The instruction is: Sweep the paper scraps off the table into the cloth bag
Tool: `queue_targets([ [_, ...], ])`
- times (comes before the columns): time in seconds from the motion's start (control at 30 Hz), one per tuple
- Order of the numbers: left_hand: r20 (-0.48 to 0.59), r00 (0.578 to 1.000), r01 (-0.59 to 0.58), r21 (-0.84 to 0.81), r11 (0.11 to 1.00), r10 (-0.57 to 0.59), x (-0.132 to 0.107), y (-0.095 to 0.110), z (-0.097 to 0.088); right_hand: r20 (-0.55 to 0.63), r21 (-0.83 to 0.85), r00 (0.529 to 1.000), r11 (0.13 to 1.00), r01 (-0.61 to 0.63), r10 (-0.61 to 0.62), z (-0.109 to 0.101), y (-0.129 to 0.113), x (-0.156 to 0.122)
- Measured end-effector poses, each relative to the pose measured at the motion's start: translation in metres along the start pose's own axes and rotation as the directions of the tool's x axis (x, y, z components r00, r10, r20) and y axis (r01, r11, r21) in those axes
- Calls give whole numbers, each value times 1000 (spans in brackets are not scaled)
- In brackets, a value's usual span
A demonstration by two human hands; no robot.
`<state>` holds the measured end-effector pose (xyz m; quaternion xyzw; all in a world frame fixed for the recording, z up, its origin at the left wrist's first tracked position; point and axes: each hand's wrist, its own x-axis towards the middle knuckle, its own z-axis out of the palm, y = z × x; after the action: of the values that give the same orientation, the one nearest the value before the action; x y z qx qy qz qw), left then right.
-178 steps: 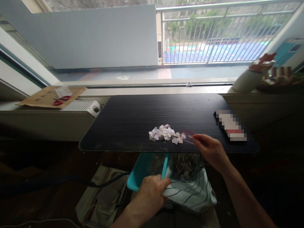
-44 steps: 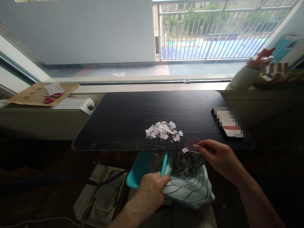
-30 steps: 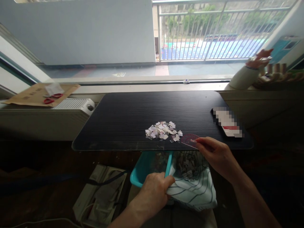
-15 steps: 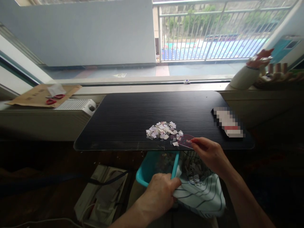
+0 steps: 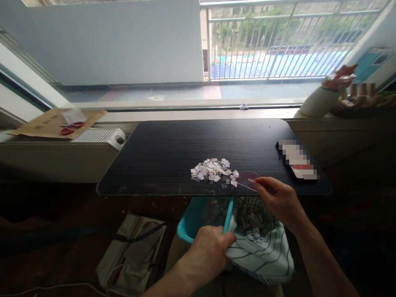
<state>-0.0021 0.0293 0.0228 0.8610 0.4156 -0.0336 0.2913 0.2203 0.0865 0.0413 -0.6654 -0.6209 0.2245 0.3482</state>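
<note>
my right hand point(image 5: 276, 194) pinches a pink protractor point(image 5: 247, 179) beside paper scraps point(image 5: 212, 169) near the front edge of the table point(image 5: 148, 173); my left hand point(image 5: 208, 246) clutches bin point(image 5: 186, 229) and cloth point(image 5: 262, 260) (a hasty flick could overshoot both).

A black, streaky-grained tabletop point(image 5: 161, 152) with rounded corners — on it, a heap of small whitish paper-like squares point(image 5: 212, 170) near the front edge, and a flat, black-edged oblong object point(image 5: 297, 160), pixelated, at right.
</note>
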Motion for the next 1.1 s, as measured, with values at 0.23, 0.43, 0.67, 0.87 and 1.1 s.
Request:
queue_targets([
  [0.23,-6,1000,-9,10,1000,9,1,-1,0,126,52,990,997,55,-61,5,-9,-7],
  [0.43,-14,1000,-16,29,999,17,1,-1,1,91,58,993,996,67,-72,4,-6,-6],
  [0.67,-5,999,-34,65,997,35,1,-1,1,112,81,984,989,127,-136,15,-13,-1],
  [0.87,-8,999,-43,69,997,44,-1,-1,1,190,68,971,988,136,-147,15,-17,2],
  [1.1,-1,999,-41,59,997,41,2,-1,0,214,70,965,988,138,-150,12,-18,-5],
])
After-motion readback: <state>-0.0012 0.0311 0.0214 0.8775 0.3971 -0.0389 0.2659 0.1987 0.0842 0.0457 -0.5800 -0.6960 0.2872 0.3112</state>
